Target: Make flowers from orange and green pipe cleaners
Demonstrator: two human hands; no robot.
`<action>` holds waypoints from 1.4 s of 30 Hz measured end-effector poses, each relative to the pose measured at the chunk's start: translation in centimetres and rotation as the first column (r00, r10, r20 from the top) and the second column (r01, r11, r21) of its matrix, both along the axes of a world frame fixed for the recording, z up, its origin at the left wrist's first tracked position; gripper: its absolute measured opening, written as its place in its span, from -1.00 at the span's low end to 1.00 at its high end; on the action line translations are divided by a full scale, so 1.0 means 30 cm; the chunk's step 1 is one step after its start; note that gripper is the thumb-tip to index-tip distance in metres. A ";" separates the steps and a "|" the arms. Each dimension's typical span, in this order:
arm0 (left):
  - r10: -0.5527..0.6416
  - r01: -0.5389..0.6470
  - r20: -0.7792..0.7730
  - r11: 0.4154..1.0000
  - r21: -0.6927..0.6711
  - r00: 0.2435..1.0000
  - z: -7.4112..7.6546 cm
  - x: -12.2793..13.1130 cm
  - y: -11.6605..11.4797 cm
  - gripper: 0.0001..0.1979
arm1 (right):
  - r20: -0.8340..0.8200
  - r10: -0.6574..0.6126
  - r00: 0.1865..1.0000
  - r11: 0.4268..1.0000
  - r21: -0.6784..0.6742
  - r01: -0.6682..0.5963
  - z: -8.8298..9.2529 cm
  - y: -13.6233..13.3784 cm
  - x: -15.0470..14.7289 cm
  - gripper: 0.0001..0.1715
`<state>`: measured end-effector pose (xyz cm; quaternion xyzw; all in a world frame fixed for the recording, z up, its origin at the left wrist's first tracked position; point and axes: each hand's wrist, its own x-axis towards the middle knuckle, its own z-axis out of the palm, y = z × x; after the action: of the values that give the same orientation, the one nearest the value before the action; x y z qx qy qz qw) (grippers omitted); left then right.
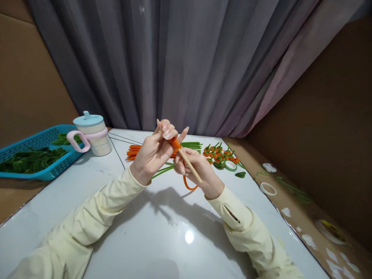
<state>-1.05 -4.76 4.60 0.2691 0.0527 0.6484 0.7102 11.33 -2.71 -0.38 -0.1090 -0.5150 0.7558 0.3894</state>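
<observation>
A thin wooden stick (190,166) slants between my hands, its lower end bare. Orange pipe cleaner (176,143) is wound round its upper part. My left hand (149,155) is closed round that upper end, fingertips at the orange winding. Curled under the stick, my right hand (207,170) pinches the pipe cleaner just below the winding, and a loose orange loop hangs beneath it. The stick's upper tip is hidden by my left fingers. Green pipe cleaner stems (164,169) lie on the table behind my hands.
Orange pipe cleaners (133,152) lie behind my left hand. Several small orange-and-green pieces (219,153) and a green tape roll (230,166) sit right of them. A lidded cup (97,139) stands left by a blue basket (55,170) of green pieces. White tape (267,189) lies right.
</observation>
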 end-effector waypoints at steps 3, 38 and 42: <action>0.030 -0.030 -0.002 1.000 -0.007 1.000 0.002 -0.003 0.000 -0.55 | 0.000 -0.032 0.999 0.999 0.016 0.032 0.005 -0.012 -0.008 -0.96; 0.198 -0.106 -0.593 0.977 0.186 0.780 -0.061 -0.062 0.105 -0.79 | 0.418 -0.476 0.774 0.816 0.537 0.212 0.014 0.075 0.080 -0.67; -0.012 -0.016 -0.518 0.999 -0.050 0.855 -0.068 -0.068 0.123 -0.78 | 0.417 -0.506 0.755 0.788 0.580 0.207 -0.003 0.100 0.083 -0.66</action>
<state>-3.09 -1.07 2.57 0.4147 0.2594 0.5512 0.6760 13.81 0.28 -0.48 -0.3175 -0.7501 0.4385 0.3798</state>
